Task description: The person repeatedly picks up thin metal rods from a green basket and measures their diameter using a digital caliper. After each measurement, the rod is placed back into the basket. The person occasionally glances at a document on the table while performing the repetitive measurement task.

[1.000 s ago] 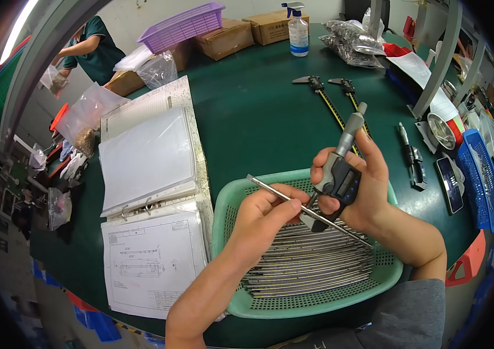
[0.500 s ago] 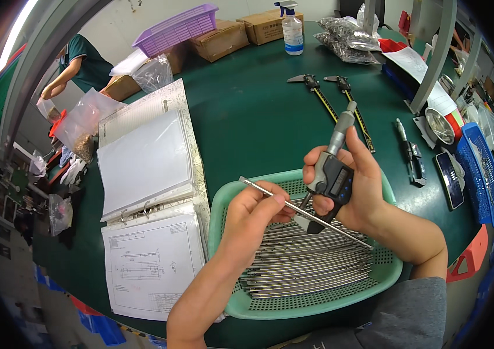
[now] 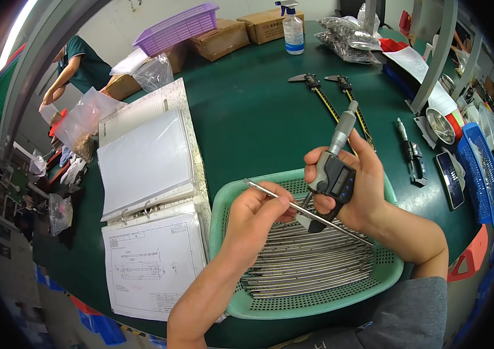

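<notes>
Between the thumb and fingers of my left hand (image 3: 258, 218) is a thin metal rod (image 3: 340, 227), slanting down to the right. My right hand (image 3: 362, 186) grips a digital micrometer (image 3: 335, 178), its thimble pointing up and its frame down beside the rod. The rod crosses at the micrometer's lower end; whether it sits between the measuring faces I cannot tell. Below both hands stands a green perforated basket (image 3: 316, 312) holding many similar rods (image 3: 311, 262) laid side by side.
An open ring binder (image 3: 145, 168) with a drawing lies left. Two calipers (image 3: 322, 96) and a second micrometer (image 3: 412, 152) lie beyond and right. A phone (image 3: 450, 180) and blue basket (image 3: 479, 174) line the right edge. Boxes (image 3: 220, 41) and a spray bottle (image 3: 293, 35) stand behind; a co-worker (image 3: 81, 67) is far left.
The rod and my left hand have shifted slightly right and down. My right hand keeps its hold on the micrometer, nearly still. The co-worker's arm has moved a little.
</notes>
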The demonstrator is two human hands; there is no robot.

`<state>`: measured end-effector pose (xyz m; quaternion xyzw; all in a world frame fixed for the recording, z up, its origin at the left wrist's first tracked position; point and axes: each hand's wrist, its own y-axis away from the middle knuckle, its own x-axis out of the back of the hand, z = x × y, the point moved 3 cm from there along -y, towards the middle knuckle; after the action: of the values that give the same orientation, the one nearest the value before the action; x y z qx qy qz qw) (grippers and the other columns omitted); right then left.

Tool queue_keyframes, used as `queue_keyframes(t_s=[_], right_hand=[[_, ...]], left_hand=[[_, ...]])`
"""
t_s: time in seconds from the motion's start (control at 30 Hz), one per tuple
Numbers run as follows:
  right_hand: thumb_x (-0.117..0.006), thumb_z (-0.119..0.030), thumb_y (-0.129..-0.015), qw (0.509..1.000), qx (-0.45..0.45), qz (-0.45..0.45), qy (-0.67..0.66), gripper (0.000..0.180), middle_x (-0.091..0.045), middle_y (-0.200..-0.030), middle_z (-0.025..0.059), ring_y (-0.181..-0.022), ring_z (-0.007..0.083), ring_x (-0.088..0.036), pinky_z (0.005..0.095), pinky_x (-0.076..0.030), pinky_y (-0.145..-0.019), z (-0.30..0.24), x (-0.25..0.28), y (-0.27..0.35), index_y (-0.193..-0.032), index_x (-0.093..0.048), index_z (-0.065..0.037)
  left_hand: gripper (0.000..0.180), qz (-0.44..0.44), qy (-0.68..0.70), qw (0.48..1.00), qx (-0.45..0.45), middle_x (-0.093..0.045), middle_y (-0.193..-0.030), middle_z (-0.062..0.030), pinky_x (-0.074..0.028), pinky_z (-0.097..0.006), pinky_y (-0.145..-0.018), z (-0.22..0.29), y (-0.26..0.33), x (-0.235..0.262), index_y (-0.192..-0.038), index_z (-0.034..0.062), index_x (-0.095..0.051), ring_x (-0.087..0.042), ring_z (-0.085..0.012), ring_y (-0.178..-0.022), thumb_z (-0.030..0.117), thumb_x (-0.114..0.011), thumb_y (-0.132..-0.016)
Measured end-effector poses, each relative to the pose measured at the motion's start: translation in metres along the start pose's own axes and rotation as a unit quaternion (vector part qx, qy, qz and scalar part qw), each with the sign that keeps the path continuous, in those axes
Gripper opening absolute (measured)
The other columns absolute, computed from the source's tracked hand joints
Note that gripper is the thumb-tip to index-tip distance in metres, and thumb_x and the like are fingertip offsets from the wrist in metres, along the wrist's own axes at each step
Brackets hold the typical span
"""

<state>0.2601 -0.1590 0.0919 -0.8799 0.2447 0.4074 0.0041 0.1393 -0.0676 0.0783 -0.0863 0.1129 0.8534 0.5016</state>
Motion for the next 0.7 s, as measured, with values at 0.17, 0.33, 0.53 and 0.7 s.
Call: queue_keyframes(t_s=[0.17, 0.33, 0.53, 0.7], right_hand=[[-0.033, -0.061, -0.078, 1.000, 0.005, 0.017, 0.021, 0.065, -0.056, -0.068, 0.0097, -0.038, 0.0144, -0.045, 0.0244, -0.039, -0.038, 0.000, 0.002, 0.001, -0.085, -0.054, 0.000], [-0.034, -0.062, -0.077, 0.999, 0.011, 0.012, 0.041, 0.064, -0.056, -0.068, 0.0096, -0.039, 0.0140, -0.045, 0.0237, -0.039, -0.038, -0.003, 0.000, 0.000, -0.083, -0.053, -0.001], [-0.029, -0.060, -0.081, 1.000, -0.007, 0.017, 0.017, 0.062, -0.054, -0.068, 0.0080, -0.039, 0.0155, -0.045, 0.0253, -0.036, -0.035, 0.000, -0.005, 0.000, -0.086, -0.052, -0.003], [-0.028, -0.060, -0.079, 0.983, 0.124, 0.072, 0.112, 0.063, -0.054, -0.061, 0.0082, -0.040, 0.0143, -0.046, 0.0235, -0.034, -0.032, -0.008, -0.012, 0.008, -0.081, -0.053, -0.002]], left_hand=[[0.014, -0.005, -0.001, 1.000, 0.003, -0.055, -0.081, -0.0079, -0.044, -0.029, -0.072, -0.001, -0.001, -0.001, -0.086, 0.0002, -0.052, -0.055, -0.0147, -0.076, 0.013, -0.048, -0.081], [0.013, -0.021, 0.023, 1.000, 0.003, -0.055, -0.081, -0.0068, -0.044, -0.028, -0.071, -0.002, -0.002, -0.002, -0.087, 0.0008, -0.052, -0.055, -0.0139, -0.076, 0.012, -0.051, -0.080], [0.014, -0.038, 0.007, 0.999, -0.009, -0.054, -0.082, -0.0020, -0.042, -0.021, -0.067, -0.004, 0.001, 0.003, -0.087, 0.0037, -0.052, -0.052, -0.0074, -0.075, 0.007, -0.061, -0.076], [0.011, -0.008, 0.040, 0.981, -0.188, -0.052, -0.078, -0.0007, -0.042, -0.020, -0.066, 0.005, 0.005, 0.003, -0.085, 0.0034, -0.049, -0.053, -0.0067, -0.074, 0.004, -0.057, -0.077]])
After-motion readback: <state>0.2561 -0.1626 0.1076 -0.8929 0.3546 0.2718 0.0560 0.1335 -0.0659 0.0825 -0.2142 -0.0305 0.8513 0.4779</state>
